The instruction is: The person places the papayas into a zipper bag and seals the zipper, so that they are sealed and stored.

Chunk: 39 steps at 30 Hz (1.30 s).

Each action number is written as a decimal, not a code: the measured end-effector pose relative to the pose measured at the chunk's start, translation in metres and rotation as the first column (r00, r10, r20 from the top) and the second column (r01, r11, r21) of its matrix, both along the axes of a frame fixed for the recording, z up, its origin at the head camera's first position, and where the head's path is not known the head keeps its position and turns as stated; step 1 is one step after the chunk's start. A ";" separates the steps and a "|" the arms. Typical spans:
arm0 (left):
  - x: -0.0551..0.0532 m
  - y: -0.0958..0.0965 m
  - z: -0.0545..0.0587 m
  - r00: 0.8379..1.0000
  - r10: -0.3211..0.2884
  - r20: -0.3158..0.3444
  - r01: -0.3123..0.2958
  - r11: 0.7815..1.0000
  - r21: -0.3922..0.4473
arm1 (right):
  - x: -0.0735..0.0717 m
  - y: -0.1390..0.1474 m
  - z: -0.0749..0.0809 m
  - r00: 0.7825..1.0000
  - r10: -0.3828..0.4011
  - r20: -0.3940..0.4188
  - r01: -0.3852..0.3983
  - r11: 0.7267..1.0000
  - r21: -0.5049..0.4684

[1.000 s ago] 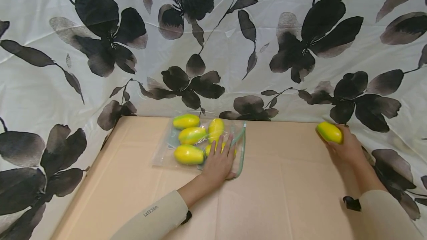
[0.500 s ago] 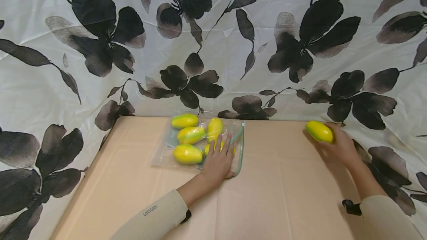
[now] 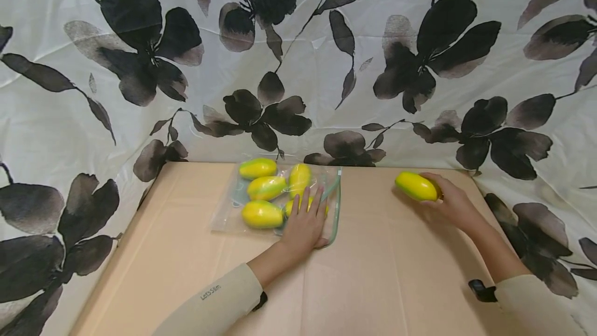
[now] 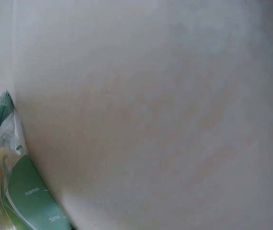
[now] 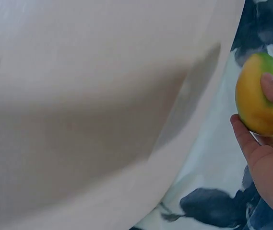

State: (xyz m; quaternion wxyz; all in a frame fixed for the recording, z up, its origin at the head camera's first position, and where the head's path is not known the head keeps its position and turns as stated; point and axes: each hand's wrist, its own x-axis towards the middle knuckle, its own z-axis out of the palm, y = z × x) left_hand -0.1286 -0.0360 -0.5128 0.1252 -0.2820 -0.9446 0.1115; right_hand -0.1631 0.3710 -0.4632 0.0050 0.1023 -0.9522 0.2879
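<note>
In the head view a clear zip bag (image 3: pixel 228 223) lies flat on the board, with several yellow-green mangoes (image 3: pixel 263 214) inside it. My left hand (image 3: pixel 303 226) rests on the bag's right part with straight, spread fingers, partly covering one mango. The left wrist view shows the bag's green label (image 4: pixel 33 194) with printed words, beside part of that hand. On the right, my right hand (image 3: pixel 450 198) holds another mango (image 3: pixel 415 185) by its right end, above the board. In the right wrist view its thumb and fingers curl round this mango (image 5: pixel 251 98).
The tan cardboard board (image 3: pixel 364 274) spreads under both hands. A white cloth with dark flowers (image 3: pixel 326 77) hangs behind it and down both sides. The bag's zip edge (image 3: pixel 338 206), green, faces right.
My right hand has carried its mango leftward, from near the board's back right corner towards the bag. The left hand and the bag have stayed in place.
</note>
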 end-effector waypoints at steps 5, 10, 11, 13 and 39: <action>-0.001 0.000 0.001 1.000 0.000 -0.003 0.000 1.000 0.002 | 0.000 -0.018 0.000 0.998 0.055 -0.015 -0.055 0.998 0.001; -0.001 0.000 0.001 1.000 0.002 -0.003 -0.002 1.000 -0.004 | 0.000 -0.035 -0.001 0.992 0.129 -0.014 -0.129 0.992 -0.007; -0.001 0.000 0.001 1.000 0.001 0.000 -0.001 1.000 -0.003 | 0.000 -0.039 -0.001 0.990 0.142 -0.010 -0.143 0.990 -0.008; -0.002 0.001 0.002 1.000 0.001 0.007 -0.001 1.000 -0.003 | 0.000 -0.046 -0.002 0.986 0.168 -0.007 -0.168 0.986 -0.003; -0.001 0.001 0.006 0.999 -0.006 0.041 0.005 1.000 0.014 | -0.012 -0.129 -0.012 0.931 0.346 0.119 -0.342 0.938 -0.054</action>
